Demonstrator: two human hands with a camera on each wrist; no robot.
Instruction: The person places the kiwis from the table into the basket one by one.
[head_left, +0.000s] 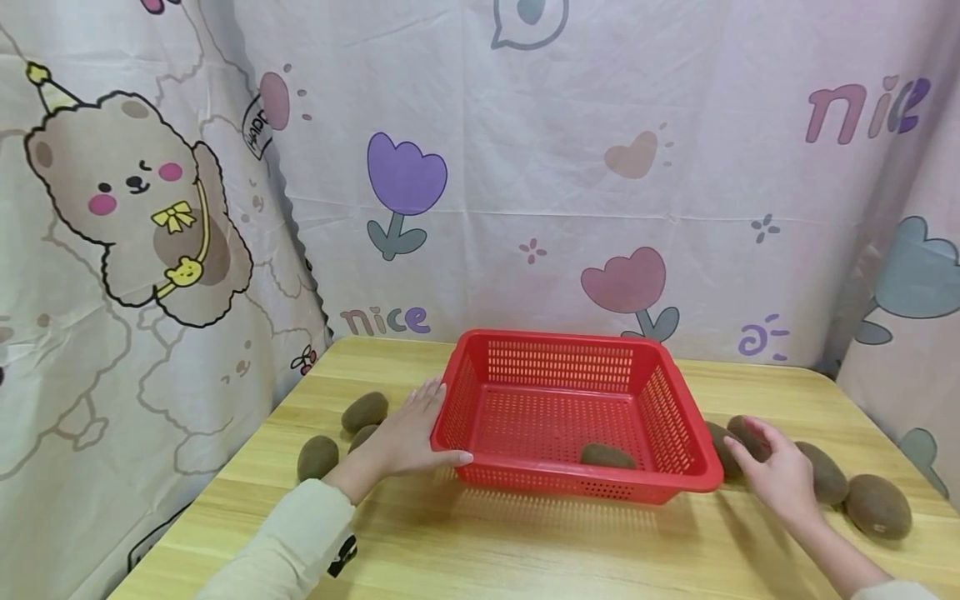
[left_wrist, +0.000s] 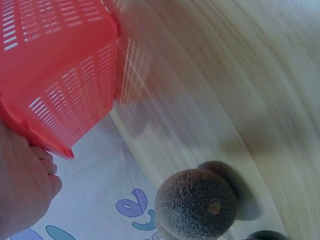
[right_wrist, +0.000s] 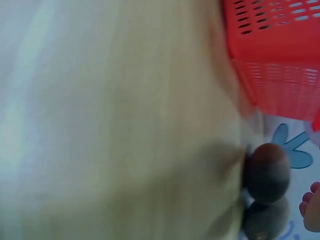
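A red slotted basket [head_left: 480,392] stands mid-table with one brown kiwi [head_left: 607,456] inside near its front wall. My left hand [head_left: 420,429] lies flat against the basket's left wall, fingers straight and thumb along the front bottom edge. The left wrist view shows that hand [left_wrist: 22,192] under the basket's corner [left_wrist: 60,75], with a fuzzy kiwi [left_wrist: 196,204] nearby. My right hand [head_left: 757,446] reaches over a kiwi [head_left: 745,429] just right of the basket with its fingers loosely spread. In the right wrist view its fingertips [right_wrist: 311,207] stay apart from the kiwi [right_wrist: 267,172].
Three kiwis [head_left: 365,411] [head_left: 318,457] [head_left: 362,437] lie left of the basket. More kiwis [head_left: 825,472] [head_left: 877,505] lie at the right, near the table's edge. A patterned cloth backdrop [head_left: 525,167] hangs close behind and on both sides of the wooden table [head_left: 487,550].
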